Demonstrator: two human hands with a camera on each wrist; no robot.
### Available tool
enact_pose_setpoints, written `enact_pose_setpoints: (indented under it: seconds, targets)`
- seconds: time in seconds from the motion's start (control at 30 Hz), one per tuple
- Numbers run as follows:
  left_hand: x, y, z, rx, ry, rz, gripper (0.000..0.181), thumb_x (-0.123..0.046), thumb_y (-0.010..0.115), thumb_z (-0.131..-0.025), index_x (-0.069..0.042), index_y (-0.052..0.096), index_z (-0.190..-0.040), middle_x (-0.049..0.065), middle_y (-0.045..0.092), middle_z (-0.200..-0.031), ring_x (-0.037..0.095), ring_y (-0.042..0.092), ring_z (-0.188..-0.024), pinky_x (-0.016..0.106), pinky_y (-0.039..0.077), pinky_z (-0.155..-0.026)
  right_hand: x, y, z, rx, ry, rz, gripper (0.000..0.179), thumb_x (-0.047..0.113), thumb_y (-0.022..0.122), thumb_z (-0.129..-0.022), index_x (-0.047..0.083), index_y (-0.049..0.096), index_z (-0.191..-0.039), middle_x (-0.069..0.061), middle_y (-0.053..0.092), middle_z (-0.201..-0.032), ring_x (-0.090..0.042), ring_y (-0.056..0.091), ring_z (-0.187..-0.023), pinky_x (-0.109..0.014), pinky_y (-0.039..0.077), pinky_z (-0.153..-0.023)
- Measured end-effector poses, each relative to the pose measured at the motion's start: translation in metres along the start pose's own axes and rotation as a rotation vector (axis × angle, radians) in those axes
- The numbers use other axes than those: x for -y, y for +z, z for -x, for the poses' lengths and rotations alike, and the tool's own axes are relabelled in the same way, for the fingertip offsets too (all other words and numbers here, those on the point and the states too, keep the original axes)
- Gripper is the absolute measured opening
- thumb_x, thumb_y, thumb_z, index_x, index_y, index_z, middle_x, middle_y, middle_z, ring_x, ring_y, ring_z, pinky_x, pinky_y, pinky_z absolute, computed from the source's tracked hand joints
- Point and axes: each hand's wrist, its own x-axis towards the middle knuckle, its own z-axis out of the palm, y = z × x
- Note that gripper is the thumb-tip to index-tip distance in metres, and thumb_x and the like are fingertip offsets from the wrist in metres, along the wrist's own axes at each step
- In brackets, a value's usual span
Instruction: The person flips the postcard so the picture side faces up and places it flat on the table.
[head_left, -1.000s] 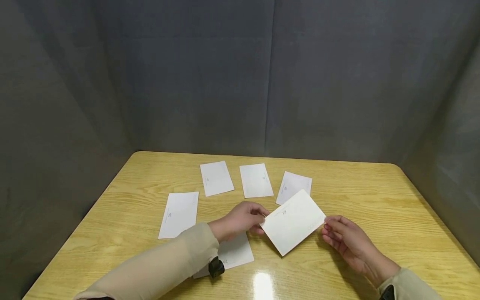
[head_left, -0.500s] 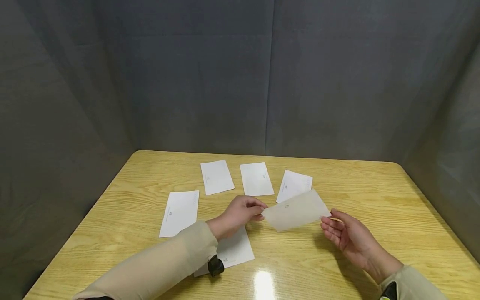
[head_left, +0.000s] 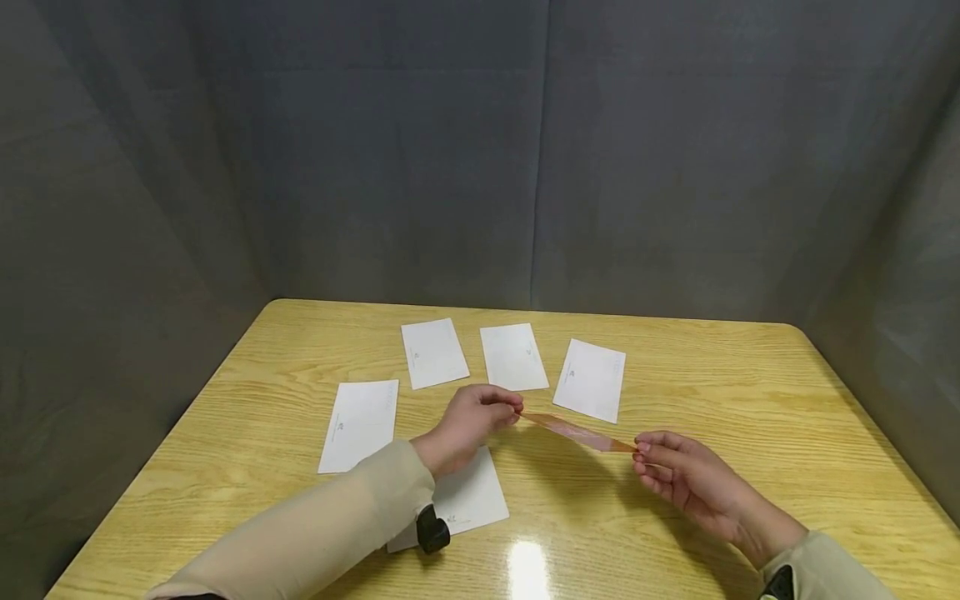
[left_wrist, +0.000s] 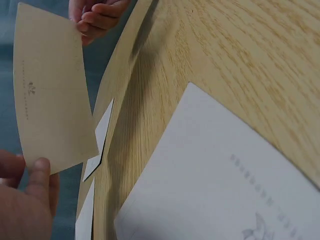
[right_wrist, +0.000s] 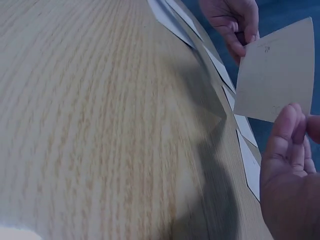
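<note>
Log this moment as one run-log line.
left grip: pinches held card; right grip: pinches its opposite end; held card: above table; five other cards: on table

Head: faced forward, down over your table.
Left wrist: looked close along your left hand.
Right wrist: looked close along your right hand.
Both wrists: shared your card.

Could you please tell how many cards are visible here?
6: the back-left card, back-centre card, back-right card, left-side card, near card partly behind the left sleeve, and held card between left grip and right grip. Others may be hidden behind the sleeve.
</note>
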Motion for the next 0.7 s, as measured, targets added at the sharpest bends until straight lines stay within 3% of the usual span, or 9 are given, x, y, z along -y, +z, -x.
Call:
enact_pose_setpoints:
  seconds: [0.17,0.33,0.43,0.6,0.7]
  targets:
    - [0.002,-0.002,-0.001,-0.043,-0.005,-0.018,0.024,0.011,0.056,-0.097,0.012,0.064,-0.120,0.018,0.064,-0.112,0.021,0.064,-0.095,0.039,0.056,-0.096,-0.002,0.003,-0.003,-0.054,0.017,0.110,0.016,0.008,0.053,-0.108,0.003,0.058,-0.122,-0.006,0.069,-0.104,-0.012,0.069,-0.093,-0.024,0.058,-0.084]
    - [0.002,-0.005,-0.001,-0.009,0.007,-0.050,0.026,0.013,0.055,-0.094,0.012,0.062,-0.119,0.017,0.061,-0.109,0.025,0.065,-0.094,0.038,0.058,-0.092,-0.003,0.004,-0.003,-0.081,0.000,0.192,0.015,0.008,0.054,-0.107,0.004,0.062,-0.119,-0.004,0.070,-0.102,-0.012,0.069,-0.091,-0.024,0.058,-0.082]
    - [0.004,-0.007,0.000,0.047,0.036,-0.157,0.026,0.013,0.055,-0.094,0.012,0.062,-0.118,0.016,0.064,-0.109,0.024,0.066,-0.090,0.036,0.059,-0.086,-0.005,0.004,-0.002,-0.112,0.000,0.250,0.014,0.008,0.053,-0.107,0.003,0.063,-0.116,-0.003,0.068,-0.100,-0.010,0.067,-0.088,-0.023,0.057,-0.078]
    - [0.007,-0.010,0.003,0.147,0.054,-0.422,0.024,0.002,0.063,-0.095,0.006,0.069,-0.117,0.007,0.068,-0.103,0.016,0.062,-0.089,0.031,0.057,-0.079,-0.010,0.003,-0.002,-0.180,0.015,0.385,0.013,0.007,0.052,-0.107,-0.002,0.062,-0.110,-0.003,0.065,-0.095,-0.011,0.063,-0.084,-0.023,0.055,-0.072]
    - [0.006,-0.009,0.005,0.194,0.044,-0.485,0.026,-0.007,0.067,-0.096,0.005,0.070,-0.119,0.004,0.069,-0.102,0.016,0.062,-0.091,0.032,0.056,-0.080,-0.012,0.003,-0.002,-0.243,0.034,0.465,0.015,0.006,0.052,-0.106,-0.005,0.061,-0.109,-0.005,0.065,-0.094,-0.014,0.063,-0.084,-0.027,0.056,-0.073]
